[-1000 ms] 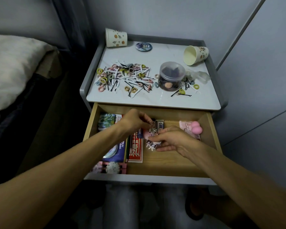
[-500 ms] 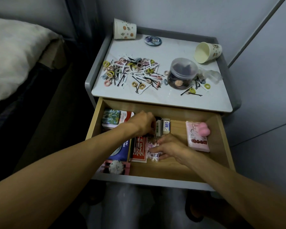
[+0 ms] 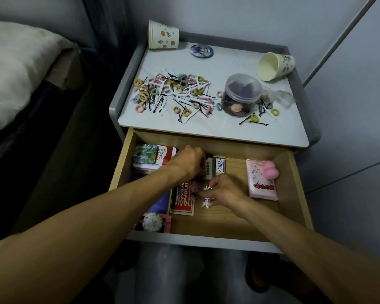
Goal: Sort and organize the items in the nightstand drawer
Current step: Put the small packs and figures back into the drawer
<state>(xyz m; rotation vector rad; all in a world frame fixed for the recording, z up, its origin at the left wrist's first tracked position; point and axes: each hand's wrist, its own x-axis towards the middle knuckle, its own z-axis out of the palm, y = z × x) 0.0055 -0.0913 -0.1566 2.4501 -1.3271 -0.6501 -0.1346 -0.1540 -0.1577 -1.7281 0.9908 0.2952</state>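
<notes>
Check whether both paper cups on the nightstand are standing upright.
No: the right paper cup lies tipped on its side with its mouth facing the camera, while the left paper cup stands mouth-down on the nightstand top.

A grey-framed nightstand with a pale marble-look top (image 3: 211, 64) stands in a corner against plain grey-white walls (image 3: 239, 16). The wall panel on the right (image 3: 351, 110) carries thin diagonal seams. To the left lies a bed with a cream blanket (image 3: 15, 69) over a dark bed base (image 3: 26, 132). The light is dim and cool, and the floor below is in shadow.
</notes>
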